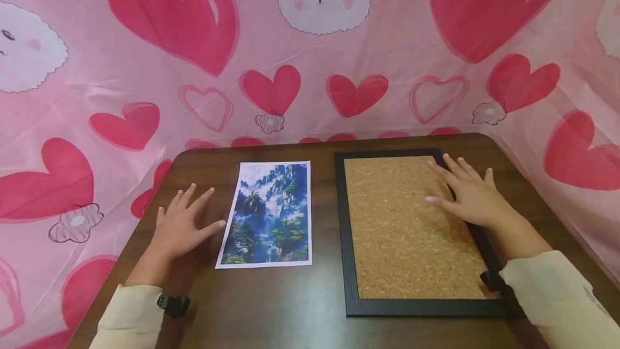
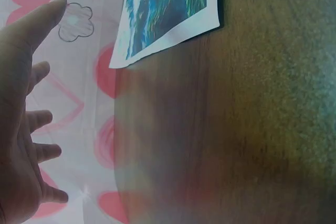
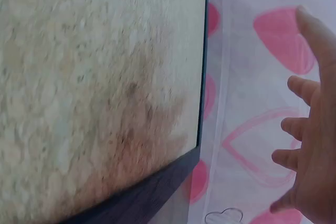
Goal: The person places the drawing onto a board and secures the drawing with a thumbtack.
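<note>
Spread wide: my right hand above right edge of corkboard; left hand left of corkboard, near landscape picture. Marks on right sleeve unreadable.

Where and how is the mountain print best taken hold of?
I'd pinch the mountain print by its left white border, coming from the left with the left hand, thumb on top, fingertip underneath. It looks thin and lies flat, so an edge likely suits best; that hand is right beside this border.
</note>
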`<state>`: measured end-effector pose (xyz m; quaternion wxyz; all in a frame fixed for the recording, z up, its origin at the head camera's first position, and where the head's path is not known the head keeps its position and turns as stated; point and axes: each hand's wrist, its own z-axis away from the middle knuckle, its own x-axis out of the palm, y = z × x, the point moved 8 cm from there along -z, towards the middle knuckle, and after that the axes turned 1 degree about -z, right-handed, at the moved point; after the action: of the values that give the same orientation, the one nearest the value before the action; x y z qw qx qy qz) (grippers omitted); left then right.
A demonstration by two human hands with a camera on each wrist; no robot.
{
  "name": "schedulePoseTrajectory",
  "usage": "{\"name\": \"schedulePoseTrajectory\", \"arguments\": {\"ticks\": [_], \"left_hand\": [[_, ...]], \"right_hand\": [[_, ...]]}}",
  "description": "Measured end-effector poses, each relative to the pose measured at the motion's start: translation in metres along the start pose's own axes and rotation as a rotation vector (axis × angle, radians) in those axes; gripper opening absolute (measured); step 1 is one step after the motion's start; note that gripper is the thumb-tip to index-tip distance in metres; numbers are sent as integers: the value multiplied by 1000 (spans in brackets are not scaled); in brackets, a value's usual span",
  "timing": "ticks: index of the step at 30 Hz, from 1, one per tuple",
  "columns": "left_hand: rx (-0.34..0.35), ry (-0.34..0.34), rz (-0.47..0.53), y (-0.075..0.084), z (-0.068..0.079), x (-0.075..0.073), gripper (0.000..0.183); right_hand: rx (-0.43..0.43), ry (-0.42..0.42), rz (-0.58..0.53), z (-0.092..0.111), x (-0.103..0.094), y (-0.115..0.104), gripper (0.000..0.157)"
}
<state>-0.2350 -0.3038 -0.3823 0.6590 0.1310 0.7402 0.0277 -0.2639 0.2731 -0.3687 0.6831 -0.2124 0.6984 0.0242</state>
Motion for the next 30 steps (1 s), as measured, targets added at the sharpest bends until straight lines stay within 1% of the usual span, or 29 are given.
{"name": "schedulePoseTrajectory", "arguments": {"ticks": [9,14,19,23,27,30], "left_hand": [[-25,-44,122,3,-1,6,95],[-42,-48,176,3,-2,8,96],[-22,-40,260,4,-4,10,95],[-24,-39,292,3,-5,14,96],[-38,-54,319,2,-8,17,96],[-47,-72,351,1,-10,19,96]], "right_hand": [[-53,-4,-128,-7,4,-23,83],[-111,-5,-206,-14,7,-37,83],[-176,-19,-277,-20,6,-49,83],[-197,-39,-337,-27,9,-57,82],[-224,-50,-352,-34,12,-68,83],[-239,-49,-329,-38,14,-75,85]]}}
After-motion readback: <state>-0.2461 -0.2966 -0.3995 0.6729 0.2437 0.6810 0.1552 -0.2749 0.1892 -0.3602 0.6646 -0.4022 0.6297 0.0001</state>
